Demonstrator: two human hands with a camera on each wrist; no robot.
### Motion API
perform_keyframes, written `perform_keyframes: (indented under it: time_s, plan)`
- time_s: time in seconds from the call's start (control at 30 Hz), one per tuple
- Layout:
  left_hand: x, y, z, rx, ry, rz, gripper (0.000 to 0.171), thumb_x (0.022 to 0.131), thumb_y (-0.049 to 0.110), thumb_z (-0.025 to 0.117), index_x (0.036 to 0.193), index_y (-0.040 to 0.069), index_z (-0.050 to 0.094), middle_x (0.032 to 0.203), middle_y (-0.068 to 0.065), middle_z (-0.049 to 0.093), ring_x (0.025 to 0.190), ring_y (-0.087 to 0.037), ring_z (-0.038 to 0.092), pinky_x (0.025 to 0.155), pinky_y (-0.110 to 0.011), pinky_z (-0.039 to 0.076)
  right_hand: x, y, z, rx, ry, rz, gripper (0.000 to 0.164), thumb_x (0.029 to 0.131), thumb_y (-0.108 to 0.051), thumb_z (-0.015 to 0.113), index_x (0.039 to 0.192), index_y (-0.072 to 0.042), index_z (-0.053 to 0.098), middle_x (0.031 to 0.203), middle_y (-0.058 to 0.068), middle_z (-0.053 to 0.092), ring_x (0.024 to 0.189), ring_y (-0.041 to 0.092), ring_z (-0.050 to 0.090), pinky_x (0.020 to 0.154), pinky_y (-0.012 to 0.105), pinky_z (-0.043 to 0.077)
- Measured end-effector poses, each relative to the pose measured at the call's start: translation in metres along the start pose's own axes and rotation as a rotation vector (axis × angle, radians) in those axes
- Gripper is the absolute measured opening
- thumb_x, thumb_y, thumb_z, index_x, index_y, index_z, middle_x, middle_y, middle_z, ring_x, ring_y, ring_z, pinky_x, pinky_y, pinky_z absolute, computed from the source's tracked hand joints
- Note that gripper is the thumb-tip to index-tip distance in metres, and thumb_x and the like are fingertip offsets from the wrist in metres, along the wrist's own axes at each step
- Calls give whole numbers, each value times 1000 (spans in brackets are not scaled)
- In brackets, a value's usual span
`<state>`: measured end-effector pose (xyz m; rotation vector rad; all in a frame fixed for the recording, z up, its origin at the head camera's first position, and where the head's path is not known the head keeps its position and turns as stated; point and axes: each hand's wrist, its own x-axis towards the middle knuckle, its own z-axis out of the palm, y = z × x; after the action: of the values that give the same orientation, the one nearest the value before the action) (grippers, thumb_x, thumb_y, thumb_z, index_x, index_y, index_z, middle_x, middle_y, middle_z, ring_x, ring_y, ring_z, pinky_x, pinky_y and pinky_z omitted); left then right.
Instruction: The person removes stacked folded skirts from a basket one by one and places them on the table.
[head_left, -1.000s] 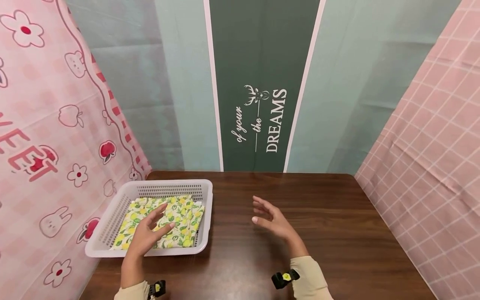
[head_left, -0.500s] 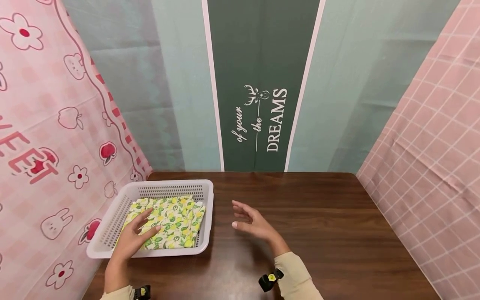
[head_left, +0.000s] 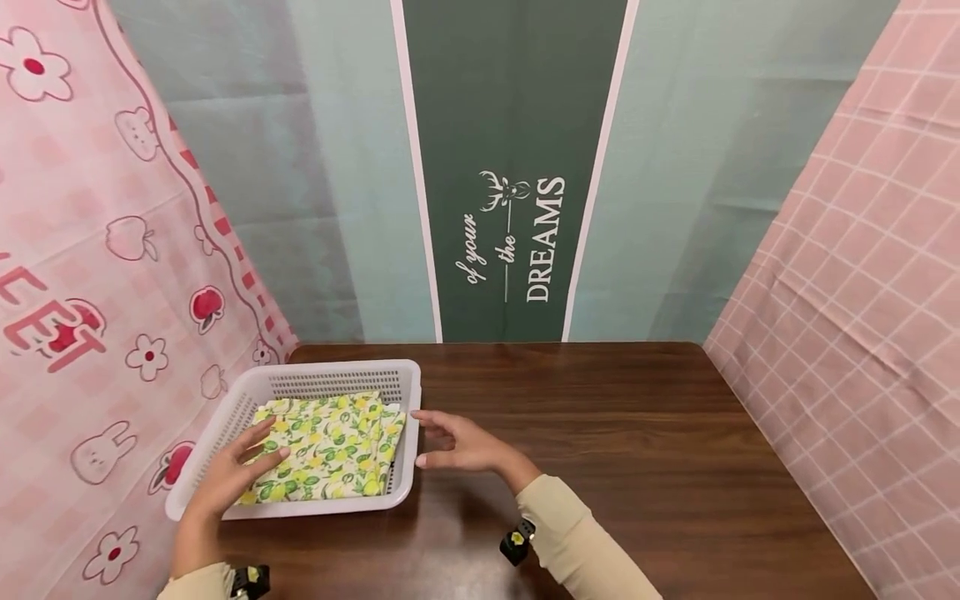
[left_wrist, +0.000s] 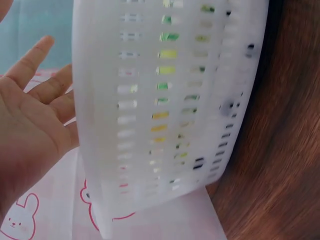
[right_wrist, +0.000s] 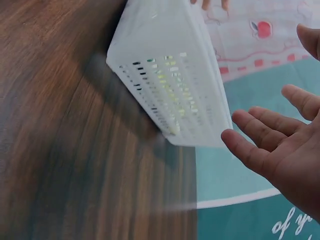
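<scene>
A white plastic basket (head_left: pixel 414 475) with slotted walls stands at the left of the table, and folded cloth (head_left: pixel 330 450) printed with yellow lemons and green leaves lies inside it. Over the basket's near left part is my left hand (head_left: pixel 225 479), fingers spread and relaxed, nothing in it. My right hand (head_left: pixel 465 443) is at the basket's right rim, its fingertips right by the edge and the fingers loosely extended. The left wrist view shows the slotted wall (left_wrist: pixel 150 110) close up beside the left palm (left_wrist: pixel 30 120). In the right wrist view the right fingers (right_wrist: pixel 250 150) reach toward the rim.
The dark wooden table (head_left: pixel 600 467) extends to the right of the basket. A pink printed curtain (head_left: pixel 97 333) hangs close along the left side, a green backdrop (head_left: pixel 517 100) stands behind, and a pink checked cloth (head_left: pixel 840 275) borders the right.
My right hand has moved left across the table to the basket's right rim. The left hand has shifted left over the basket's near left side. The basket has stayed in place.
</scene>
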<state>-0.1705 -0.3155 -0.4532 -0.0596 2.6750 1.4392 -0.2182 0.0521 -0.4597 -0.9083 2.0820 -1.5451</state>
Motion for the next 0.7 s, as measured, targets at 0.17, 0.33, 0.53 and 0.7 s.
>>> perform_keyframes:
  time_s: [0.17, 0.33, 0.53, 0.7]
  plan:
    - [-2, -6, -13, 85, -33, -8, 76, 91, 36, 59, 145, -3, 23, 139, -40, 23, 120, -58, 28, 90, -62, 35, 13, -6, 12, 24, -46, -4, 67, 84, -14, 69, 143, -12, 37, 139, 11, 41, 122, 34, 44, 91, 31, 43]
    - [1, -9, -22, 118, -70, -69, 80, 90, 41, 58, 146, -2, 20, 140, -39, 19, 121, -58, 26, 91, -62, 34, 26, -10, 21, 116, -91, 24, 62, 88, -16, 63, 144, -14, 36, 138, 8, 42, 120, 26, 47, 85, 27, 47]
    - [11, -5, -27, 149, -118, -112, 84, 90, 45, 55, 147, -3, 15, 141, -39, 16, 125, -56, 21, 92, -65, 29, 49, -17, 37, 239, -109, 153, 52, 93, -21, 56, 141, -10, 39, 132, 7, 48, 111, 12, 53, 87, 39, 47]
    - [19, -3, -27, 158, -153, -108, 84, 91, 46, 53, 146, -5, 14, 140, -41, 16, 125, -55, 22, 93, -64, 29, 65, -18, 59, 238, -67, 281, 53, 91, -21, 59, 139, -5, 41, 119, 6, 56, 105, 15, 56, 86, 45, 46]
